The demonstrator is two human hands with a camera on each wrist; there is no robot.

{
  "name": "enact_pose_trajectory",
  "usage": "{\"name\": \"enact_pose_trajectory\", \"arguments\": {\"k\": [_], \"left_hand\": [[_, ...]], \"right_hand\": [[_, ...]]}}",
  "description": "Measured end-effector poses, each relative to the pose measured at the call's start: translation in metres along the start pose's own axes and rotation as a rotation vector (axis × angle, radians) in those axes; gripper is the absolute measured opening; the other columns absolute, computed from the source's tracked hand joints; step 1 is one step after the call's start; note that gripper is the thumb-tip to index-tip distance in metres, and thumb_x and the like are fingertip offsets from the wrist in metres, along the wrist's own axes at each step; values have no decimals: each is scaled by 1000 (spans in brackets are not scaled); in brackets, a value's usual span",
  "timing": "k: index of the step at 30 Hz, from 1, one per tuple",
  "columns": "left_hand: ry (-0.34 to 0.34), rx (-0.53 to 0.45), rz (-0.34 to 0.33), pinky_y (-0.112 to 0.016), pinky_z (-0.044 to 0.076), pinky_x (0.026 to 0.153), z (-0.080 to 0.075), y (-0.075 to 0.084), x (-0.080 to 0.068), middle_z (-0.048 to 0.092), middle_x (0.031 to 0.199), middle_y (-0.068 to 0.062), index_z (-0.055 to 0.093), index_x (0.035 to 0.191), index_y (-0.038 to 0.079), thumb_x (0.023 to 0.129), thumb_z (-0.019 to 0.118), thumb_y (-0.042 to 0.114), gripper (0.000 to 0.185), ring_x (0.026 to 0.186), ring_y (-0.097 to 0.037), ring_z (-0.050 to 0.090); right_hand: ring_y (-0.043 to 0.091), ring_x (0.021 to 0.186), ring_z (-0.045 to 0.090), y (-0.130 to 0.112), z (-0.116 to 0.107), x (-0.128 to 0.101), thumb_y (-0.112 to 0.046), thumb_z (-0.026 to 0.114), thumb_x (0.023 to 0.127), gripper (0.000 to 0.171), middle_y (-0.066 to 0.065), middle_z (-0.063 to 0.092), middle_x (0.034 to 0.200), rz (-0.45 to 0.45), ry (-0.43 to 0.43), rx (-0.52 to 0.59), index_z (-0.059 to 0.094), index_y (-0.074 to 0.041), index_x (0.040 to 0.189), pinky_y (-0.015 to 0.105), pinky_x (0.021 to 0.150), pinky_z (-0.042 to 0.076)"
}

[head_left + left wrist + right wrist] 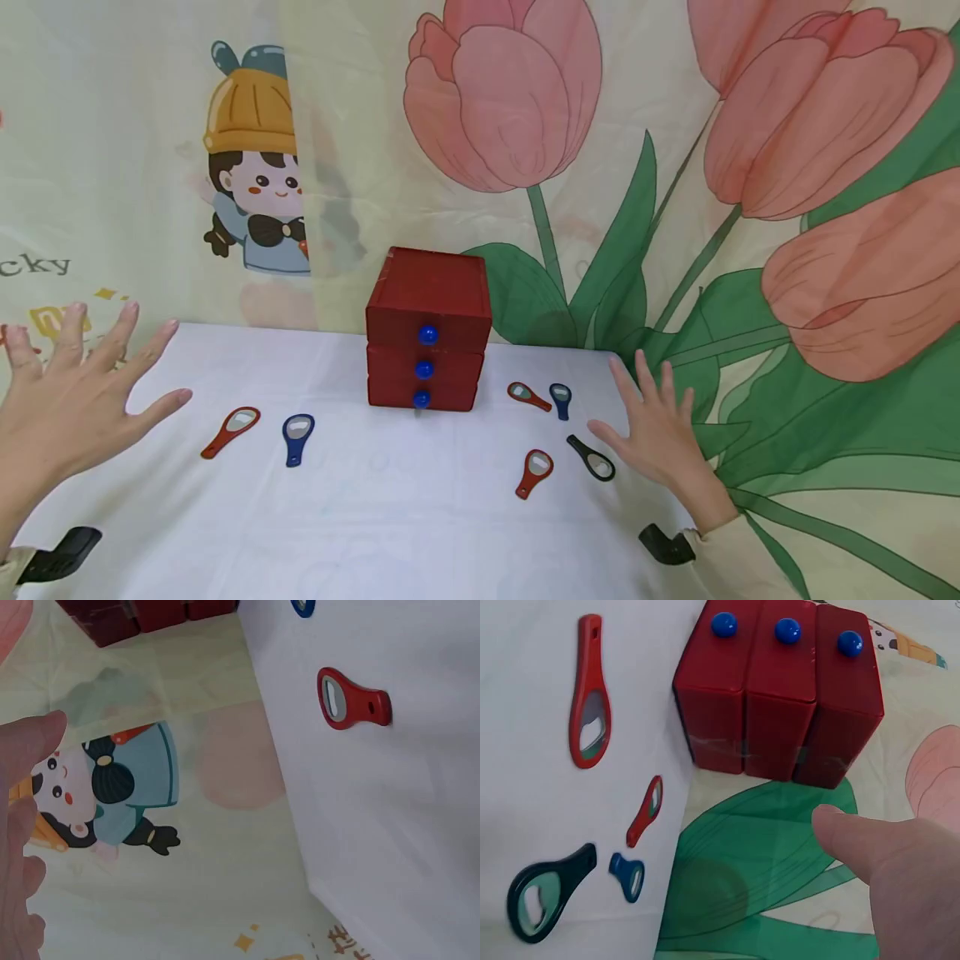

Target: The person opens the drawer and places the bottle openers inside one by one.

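My left hand [82,400] is raised with spread fingers at the left, holding nothing. Nearest to it lies a red bottle opener [213,448], with a blue bottle opener [294,454] just to its right. On the right my right hand [656,429] also hovers with fingers apart and nothing in them. A black bottle opener [579,447] lies closest to that hand. Around it are a lower red bottle opener [527,483], a small blue bottle opener [562,410] and another red bottle opener [537,402].
A dark red box of stacked drawers [427,287] with blue knobs [428,335] stands at the back middle of the white table [405,517]. Behind it hangs a cloth backdrop [360,125] printed with tulips and a cartoon figure.
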State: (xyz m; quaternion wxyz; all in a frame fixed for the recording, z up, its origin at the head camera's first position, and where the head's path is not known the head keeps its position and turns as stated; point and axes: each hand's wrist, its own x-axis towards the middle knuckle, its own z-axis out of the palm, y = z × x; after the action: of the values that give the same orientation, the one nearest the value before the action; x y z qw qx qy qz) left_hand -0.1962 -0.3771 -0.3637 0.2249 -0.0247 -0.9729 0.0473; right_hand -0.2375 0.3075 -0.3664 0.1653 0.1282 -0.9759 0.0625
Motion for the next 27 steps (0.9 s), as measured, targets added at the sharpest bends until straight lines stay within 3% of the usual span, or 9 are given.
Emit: {"name": "enact_pose_trajectory", "arguments": {"k": [6,13,23,27], "left_hand": [[-6,22,40,-72,-31,112,0,11,10,-2,176,-21,9,172,29,93,61,74,105,156,-53,-23],[3,3,77,-75,-28,112,-1,30,26,-1,176,-21,10,172,28,94,59,73,103,156,-55,-19],[10,-75,129,-75,-27,113,-4,49,47,4,177,-19,8,172,31,98,59,67,97,158,-55,-14],[7,-113,141,-80,-20,114,-3,59,55,6,177,-20,9,172,29,98,58,68,97,158,-57,-7]], "right_hand": [[64,156,0,-12,1,8,-60,69,96,99,25,7,176,-8,19,47,18,-20,172,93,109,6],[60,158,-4,-24,3,19,-60,67,98,98,21,4,177,-2,-11,94,15,-23,173,90,112,5],[63,156,5,-43,10,32,-58,66,98,98,27,8,176,-13,-20,147,17,-17,172,89,113,12],[62,156,7,-49,13,36,-56,67,98,98,27,9,175,-8,-28,179,18,-15,172,87,114,13]]}}
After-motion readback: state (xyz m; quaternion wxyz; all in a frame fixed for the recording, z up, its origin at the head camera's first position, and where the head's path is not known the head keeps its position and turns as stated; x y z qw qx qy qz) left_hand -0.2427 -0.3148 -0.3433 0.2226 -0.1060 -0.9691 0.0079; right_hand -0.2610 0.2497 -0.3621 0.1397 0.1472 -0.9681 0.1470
